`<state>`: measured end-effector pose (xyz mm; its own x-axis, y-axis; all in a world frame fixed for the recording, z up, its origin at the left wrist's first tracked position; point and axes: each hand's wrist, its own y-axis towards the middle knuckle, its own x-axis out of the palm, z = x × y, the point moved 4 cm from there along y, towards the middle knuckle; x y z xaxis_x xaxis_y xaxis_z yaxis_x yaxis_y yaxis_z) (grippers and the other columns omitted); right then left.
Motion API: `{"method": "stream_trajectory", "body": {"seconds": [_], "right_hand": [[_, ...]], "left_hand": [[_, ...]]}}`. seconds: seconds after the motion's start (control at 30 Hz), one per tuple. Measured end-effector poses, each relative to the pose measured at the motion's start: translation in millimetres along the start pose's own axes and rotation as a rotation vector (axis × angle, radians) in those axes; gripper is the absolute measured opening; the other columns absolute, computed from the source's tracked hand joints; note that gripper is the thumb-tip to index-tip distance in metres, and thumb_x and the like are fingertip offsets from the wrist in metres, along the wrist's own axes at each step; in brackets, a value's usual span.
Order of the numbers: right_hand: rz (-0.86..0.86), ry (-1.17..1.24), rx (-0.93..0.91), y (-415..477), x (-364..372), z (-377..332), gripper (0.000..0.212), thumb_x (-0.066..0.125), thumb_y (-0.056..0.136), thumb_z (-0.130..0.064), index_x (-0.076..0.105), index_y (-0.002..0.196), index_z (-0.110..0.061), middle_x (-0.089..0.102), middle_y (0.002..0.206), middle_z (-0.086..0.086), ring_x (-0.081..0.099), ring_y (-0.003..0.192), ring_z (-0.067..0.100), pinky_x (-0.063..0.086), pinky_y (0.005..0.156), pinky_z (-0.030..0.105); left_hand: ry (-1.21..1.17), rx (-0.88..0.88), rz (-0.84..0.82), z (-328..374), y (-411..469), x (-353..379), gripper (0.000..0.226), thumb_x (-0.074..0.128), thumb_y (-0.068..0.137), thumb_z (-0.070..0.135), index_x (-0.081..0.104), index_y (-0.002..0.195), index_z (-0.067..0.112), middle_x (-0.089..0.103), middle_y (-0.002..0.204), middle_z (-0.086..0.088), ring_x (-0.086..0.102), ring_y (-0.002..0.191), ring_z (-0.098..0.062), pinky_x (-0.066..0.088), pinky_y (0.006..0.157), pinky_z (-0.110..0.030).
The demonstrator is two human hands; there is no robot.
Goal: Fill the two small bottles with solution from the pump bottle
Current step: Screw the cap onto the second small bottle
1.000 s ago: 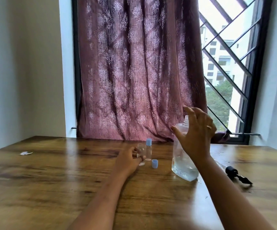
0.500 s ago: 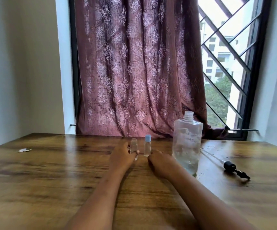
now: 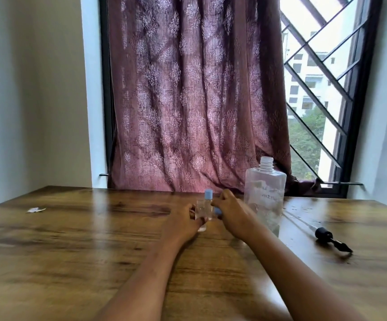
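left hand [image 3: 183,220] grips the uncapped small bottle [image 3: 201,212] at mid-table, the capped small bottle [image 3: 208,200] just behind it; right hand [image 3: 233,213] pinches a blue cap [image 3: 218,212] beside them. pump bottle [image 3: 265,198], neck open, upright near the table [image 3: 72,251] far edge; pump head [image 3: 326,235] lies well apart rightward, paper scrap [image 3: 36,209] far left.

L hand [image 3: 183,224] grips open sm bottle [image 3: 201,210]; R hand [image 3: 233,213] pinches blue cap [image 3: 218,212].

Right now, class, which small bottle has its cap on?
The farther small bottle, topped with a blue cap. The other bottle, in the left hand, is uncapped; the right hand pinches a loose cap.
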<state>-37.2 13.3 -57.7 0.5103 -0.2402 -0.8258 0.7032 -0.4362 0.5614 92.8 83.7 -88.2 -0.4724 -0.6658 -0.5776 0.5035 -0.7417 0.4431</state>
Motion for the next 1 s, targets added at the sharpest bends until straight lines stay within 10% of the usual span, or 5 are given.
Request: {"method": "stream_trajectory", "body": {"seconds": [0.37,0.7,0.87,1.0], "right_hand": [[0.224,0.573,0.139,5.4,-16.0,-10.3,0.022,0.066,0.081,-0.003,0.057,0.093,-0.019,0.054,0.084,-0.010,0.054,0.073,0.005,0.040,0.063,0.004],[0.086,0.426,0.177,5.9,-9.7,-3.5,0.028,0.068,0.080,-0.011,0.067,0.108,-0.014,0.063,0.089,-0.005,0.058,0.079,0.010,0.040,0.070,0.018],[0.163,0.278,0.185,4.9,-11.3,-1.5,0.025,0.074,0.074,-0.032,0.060,0.085,-0.015,0.052,0.076,-0.008,0.050,0.071,0.013,0.038,0.062,0.028],[0.129,0.357,0.208,2.7,-7.9,-5.2,0.046,0.074,0.078,-0.034,0.053,0.113,-0.013,0.054,0.113,0.003,0.050,0.105,0.019,0.040,0.085,0.029]], "left_hand": [[-0.009,0.072,-0.096,12.7,-4.2,10.6,0.026,0.074,0.075,0.028,0.065,0.097,0.017,0.071,0.095,0.000,0.066,0.090,-0.016,0.050,0.079,-0.027],[0.011,0.105,-0.128,12.2,-4.1,13.2,0.027,0.071,0.080,0.029,0.064,0.105,0.019,0.070,0.102,0.001,0.065,0.096,-0.012,0.040,0.073,-0.019],[-0.004,0.135,-0.140,11.4,-2.6,16.3,0.036,0.072,0.079,0.025,0.064,0.114,0.021,0.071,0.105,0.001,0.065,0.092,-0.008,0.050,0.083,-0.024],[0.020,0.126,-0.138,10.5,-2.2,16.7,0.031,0.073,0.077,0.028,0.066,0.106,0.021,0.072,0.099,0.001,0.067,0.093,-0.014,0.053,0.084,-0.030]]}}
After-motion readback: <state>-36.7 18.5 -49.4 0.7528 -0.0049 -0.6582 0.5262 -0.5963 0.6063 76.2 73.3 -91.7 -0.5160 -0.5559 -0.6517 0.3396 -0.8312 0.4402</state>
